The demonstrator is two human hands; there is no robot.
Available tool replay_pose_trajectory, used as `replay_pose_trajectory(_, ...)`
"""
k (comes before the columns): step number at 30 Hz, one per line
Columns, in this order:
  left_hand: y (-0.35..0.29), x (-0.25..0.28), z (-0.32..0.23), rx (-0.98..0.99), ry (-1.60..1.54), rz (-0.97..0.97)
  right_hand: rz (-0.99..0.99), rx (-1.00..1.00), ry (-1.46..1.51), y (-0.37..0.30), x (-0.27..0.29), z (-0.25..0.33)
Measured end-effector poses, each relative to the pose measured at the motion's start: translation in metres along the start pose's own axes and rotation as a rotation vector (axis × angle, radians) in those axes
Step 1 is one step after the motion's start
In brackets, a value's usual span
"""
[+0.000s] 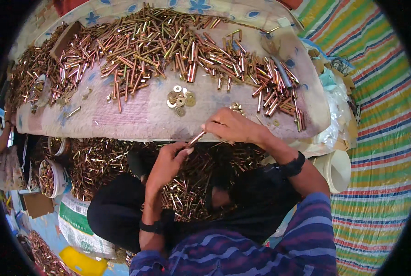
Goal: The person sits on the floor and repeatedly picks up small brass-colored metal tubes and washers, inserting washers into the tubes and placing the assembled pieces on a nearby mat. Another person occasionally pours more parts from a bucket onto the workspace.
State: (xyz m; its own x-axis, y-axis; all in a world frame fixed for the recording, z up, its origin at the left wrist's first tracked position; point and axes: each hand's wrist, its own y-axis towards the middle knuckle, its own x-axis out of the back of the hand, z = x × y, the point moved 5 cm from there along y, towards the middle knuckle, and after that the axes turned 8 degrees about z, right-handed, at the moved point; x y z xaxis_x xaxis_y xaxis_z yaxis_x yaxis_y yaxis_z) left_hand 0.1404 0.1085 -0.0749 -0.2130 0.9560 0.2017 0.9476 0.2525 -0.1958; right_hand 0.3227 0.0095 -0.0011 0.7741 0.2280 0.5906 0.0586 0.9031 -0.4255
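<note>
Over the table's near edge, both hands hold one slim metal anchor bolt (196, 139), tilted up to the right. My left hand (166, 163) pinches its lower end. My right hand (230, 125) has its fingers closed at the upper end, hiding whatever is on that tip. Just beyond the right hand lies a small heap of brassy nuts (236, 107). Farther left on the cloth sits a little pile of round washers (180, 99). Many loose copper-coloured bolts and sleeves (141, 50) cover the far part of the table.
The table (136, 123) has a pale patterned cloth. Below it, more bolts (104, 168) are heaped around my legs. White buckets (337, 171) stand at the right and left, with a printed sack (79, 225) at lower left. A striped sheet (375, 152) covers the right side.
</note>
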Motion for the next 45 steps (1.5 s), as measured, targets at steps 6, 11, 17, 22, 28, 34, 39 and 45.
replay_pose_trajectory(6, -0.001, 0.002, 0.001, 0.015, 0.011, -0.036, -0.222, 0.207, 0.004, 0.002, 0.001, 0.008)
replay_pose_trajectory(11, -0.002, 0.001, -0.004, 0.037, 0.036, 0.008, -0.079, 0.015, 0.023, 0.005, -0.004, -0.002)
replay_pose_trajectory(17, -0.002, 0.003, -0.003, -0.027, 0.014, -0.029, -0.155, 0.114, -0.073, 0.003, 0.001, 0.014)
replay_pose_trajectory(22, -0.003, -0.002, -0.001, 0.000, -0.021, -0.011, 0.017, -0.142, 0.083, 0.003, -0.003, 0.007)
replay_pose_trajectory(28, -0.005, 0.002, -0.001, 0.036, 0.024, 0.008, -0.124, -0.094, -0.007, 0.008, 0.015, -0.011)
replay_pose_trajectory(34, -0.006, -0.004, -0.003, 0.005, 0.083, 0.078, -0.503, -0.097, -0.124, 0.011, 0.076, -0.056)
replay_pose_trajectory(39, -0.006, -0.014, -0.003, 0.060, 0.071, 0.192, -0.415, -0.074, -0.108, 0.032, 0.077, -0.055)
replay_pose_trajectory(45, -0.007, -0.021, -0.006, -0.015, 0.132, 0.268, -0.544, 0.081, -0.322, 0.078, 0.071, -0.018)
